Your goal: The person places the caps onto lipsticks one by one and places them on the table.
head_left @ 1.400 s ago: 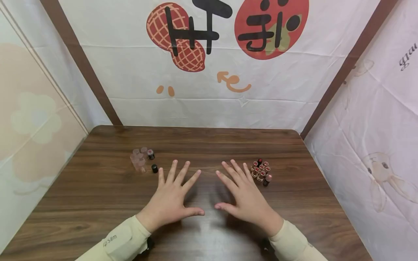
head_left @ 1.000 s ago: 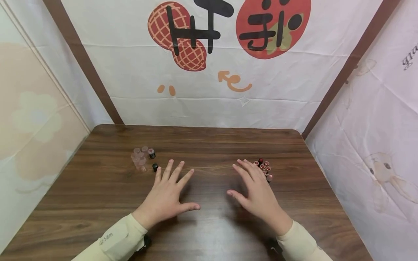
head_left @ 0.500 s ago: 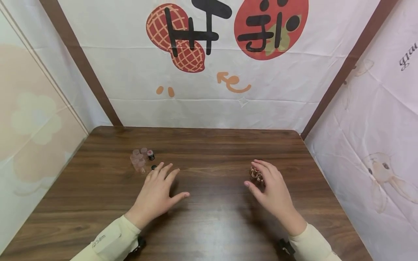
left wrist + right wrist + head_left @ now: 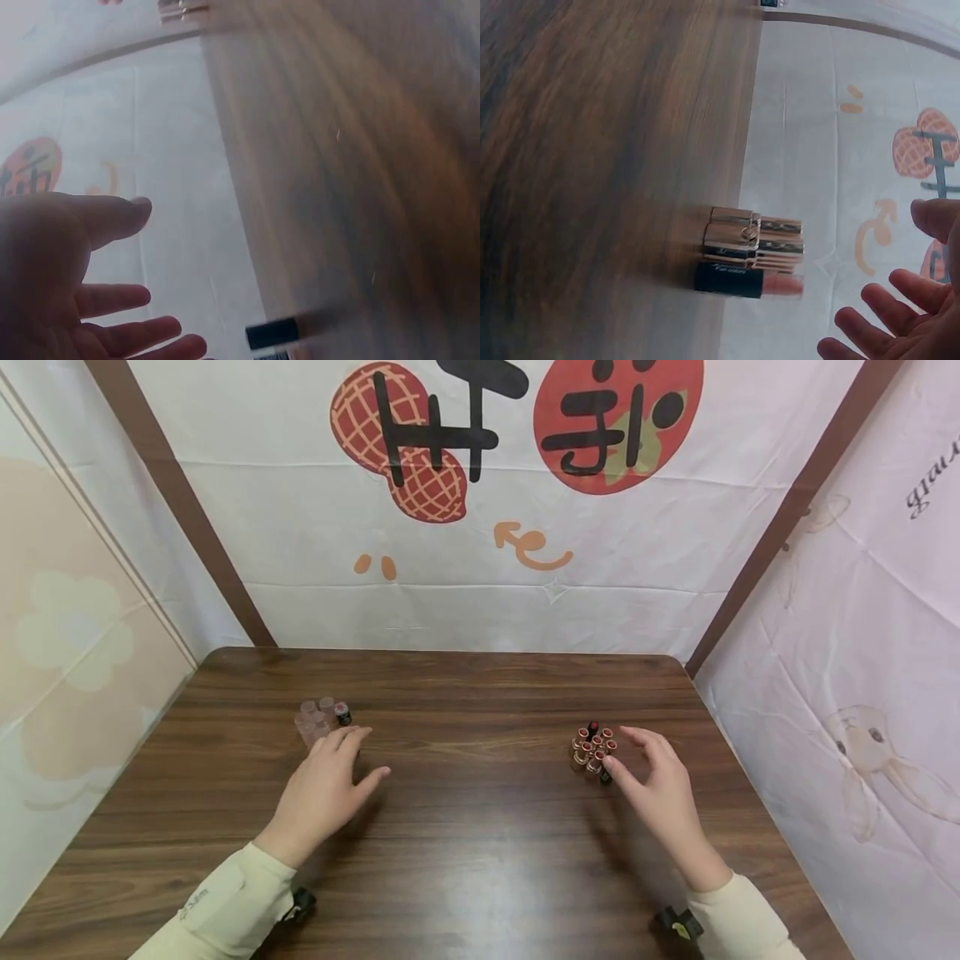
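Note:
My left hand (image 4: 318, 793) hovers over the table's left side, fingers spread and nothing held. Close by its fingertips stand several clear caps (image 4: 311, 722) and a small black item with a pinkish top (image 4: 342, 713). A black cap (image 4: 271, 334) shows near it in the left wrist view; the hand hides it in the head view. At the right, my right hand (image 4: 663, 789) has its thumb and fingers apart beside a cluster of gold lipsticks (image 4: 587, 750). A black lipstick (image 4: 729, 279) with a pink upper part stands upright at the cluster's near side. In the right wrist view the fingers are apart from it.
The brown wooden table (image 4: 465, 835) has bare wood between the two groups. A white printed cloth (image 4: 450, 610) hangs behind it, with further cloths at both sides. A dark red-topped lipstick (image 4: 592, 727) stands at the cluster's far side.
Both hands have moved outward: the left toward the clear caps, covering the black cap in the head view, the right past the lipsticks to their right side. The lipsticks have not visibly moved.

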